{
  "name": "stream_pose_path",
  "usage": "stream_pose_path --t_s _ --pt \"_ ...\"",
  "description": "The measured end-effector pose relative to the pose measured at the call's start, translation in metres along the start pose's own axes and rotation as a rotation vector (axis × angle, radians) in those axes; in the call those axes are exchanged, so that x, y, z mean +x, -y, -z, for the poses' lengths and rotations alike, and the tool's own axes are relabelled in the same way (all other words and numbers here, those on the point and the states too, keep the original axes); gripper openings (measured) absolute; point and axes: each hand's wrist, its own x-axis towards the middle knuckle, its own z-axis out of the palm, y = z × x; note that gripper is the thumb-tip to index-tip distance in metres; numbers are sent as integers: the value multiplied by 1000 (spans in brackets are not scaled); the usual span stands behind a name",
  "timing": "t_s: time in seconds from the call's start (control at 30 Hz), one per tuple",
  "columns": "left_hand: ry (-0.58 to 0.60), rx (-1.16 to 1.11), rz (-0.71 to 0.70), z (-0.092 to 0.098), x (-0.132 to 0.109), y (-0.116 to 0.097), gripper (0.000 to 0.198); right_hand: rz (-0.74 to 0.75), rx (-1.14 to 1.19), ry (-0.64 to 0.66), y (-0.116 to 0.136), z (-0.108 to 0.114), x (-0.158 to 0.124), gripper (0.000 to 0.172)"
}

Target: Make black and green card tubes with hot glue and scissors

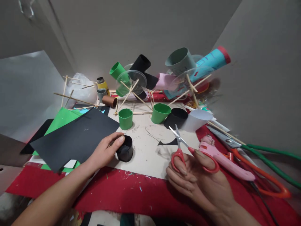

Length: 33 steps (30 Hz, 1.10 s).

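My left hand (109, 147) grips a small black paper cup (125, 152) that stands upright near the front of the white board (145, 161). Its thumb rests at the rim. In my right hand (195, 179) is a pair of red-handled scissors (180, 139), fingers through the loops, blades parted and pointing up and away. Beyond the blades lies a curved black paper scrap (168, 142). A green paper cup (125, 119) stands behind the black one. Farther right are another green cup (160, 113), a wider black cup (177, 116) and a white cup (197, 119).
Stick frames with clear plastic discs (131, 81) and paper tubes rise at the back. Black paper (80, 136) and green sheets lie left. At right are a pink glue gun (225, 160), large shears (225, 139) and a red cloth (131, 191). A yellow bottle (102, 84) stands behind.
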Motion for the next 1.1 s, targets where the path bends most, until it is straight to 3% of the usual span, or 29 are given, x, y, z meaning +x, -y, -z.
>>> stream_pose_path --t_s 0.13,0.3,0.47,0.57,0.77,0.83,0.93,0.97,1.1 --pt "-85 -19 -99 9 -5 -3 62 12 -30 12 1 -6 -4 43" --pt "42 -15 -237 19 -15 -7 85 19 -83 -5 1 -10 -7 42" --pt "112 103 -299 6 -17 -3 100 46 -139 1 -2 -7 -5 40" --pt "109 198 -342 -6 -15 1 95 49 -157 12 -3 -6 -3 40" --pt "1 294 -394 -10 -17 -3 88 39 -151 107 -2 -3 -2 42" --pt "-132 299 -476 -9 -26 -14 82 12 -134 178 -3 -1 -3 43" --pt "-303 181 -553 -16 -41 -36 58 -25 -163 293 -9 2 -6 44" --pt "-264 93 -519 -22 -45 -44 53 -31 -185 320 -11 2 -7 44" --pt "209 -304 -207 -52 -48 -65 48 -47 -265 377 -18 2 -13 47"
